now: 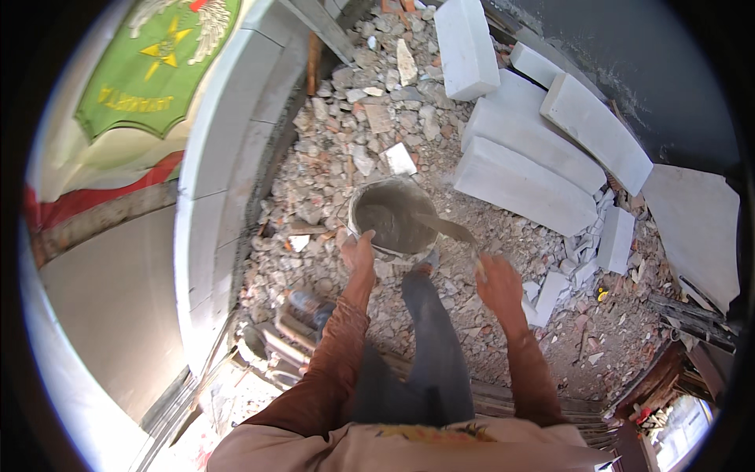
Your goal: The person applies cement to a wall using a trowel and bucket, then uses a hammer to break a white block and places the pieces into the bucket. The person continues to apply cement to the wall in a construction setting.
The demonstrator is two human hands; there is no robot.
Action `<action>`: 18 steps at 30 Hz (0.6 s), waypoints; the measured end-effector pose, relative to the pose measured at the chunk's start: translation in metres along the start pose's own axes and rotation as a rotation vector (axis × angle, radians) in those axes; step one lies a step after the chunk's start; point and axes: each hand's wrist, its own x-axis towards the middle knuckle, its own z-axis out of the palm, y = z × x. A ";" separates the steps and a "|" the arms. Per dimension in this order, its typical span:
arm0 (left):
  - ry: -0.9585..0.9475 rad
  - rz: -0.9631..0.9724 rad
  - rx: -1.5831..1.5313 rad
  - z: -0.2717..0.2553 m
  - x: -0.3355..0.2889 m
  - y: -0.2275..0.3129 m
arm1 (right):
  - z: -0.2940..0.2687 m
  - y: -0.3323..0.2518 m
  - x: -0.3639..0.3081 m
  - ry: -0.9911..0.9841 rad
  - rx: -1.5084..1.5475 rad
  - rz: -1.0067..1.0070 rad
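A round bucket [397, 256] stands on the rubble in front of me, with wet grey mortar [383, 223] inside. My left hand [358, 250] is closed on the bucket's near left rim, thumb over the edge. On the other side, my right hand [499, 285] grips the handle of a trowel [454, 230]. Its mortar-smeared blade reaches over the bucket's right rim, and the tip lies at the mortar or just above it; I cannot tell which. Part of the handle is hidden by my fingers.
Broken brick and stone rubble [370, 118] covers the ground. Pale blocks [523, 185] lie stacked at the right, by a dark wall [629, 71]. A light block wall [224, 181] runs along the left. A plastic bottle [308, 303] lies beside my left forearm.
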 end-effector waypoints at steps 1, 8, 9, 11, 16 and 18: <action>0.072 0.029 0.249 -0.033 -0.023 0.025 | -0.021 -0.018 0.008 -0.005 -0.006 -0.065; -0.084 0.480 -0.428 -0.186 -0.132 0.163 | -0.128 -0.183 0.038 -0.044 -0.080 -0.390; -0.090 0.437 -0.463 -0.202 -0.135 0.176 | -0.138 -0.209 0.041 0.016 -0.099 -0.441; -0.225 0.382 -0.724 -0.235 -0.133 0.198 | -0.156 -0.260 0.046 0.109 -0.152 -0.517; -0.265 0.417 -0.983 -0.285 -0.113 0.235 | -0.207 -0.324 0.026 0.261 -0.440 -0.869; -0.227 0.522 -1.030 -0.291 -0.108 0.245 | -0.235 -0.323 0.033 0.299 -0.430 -0.991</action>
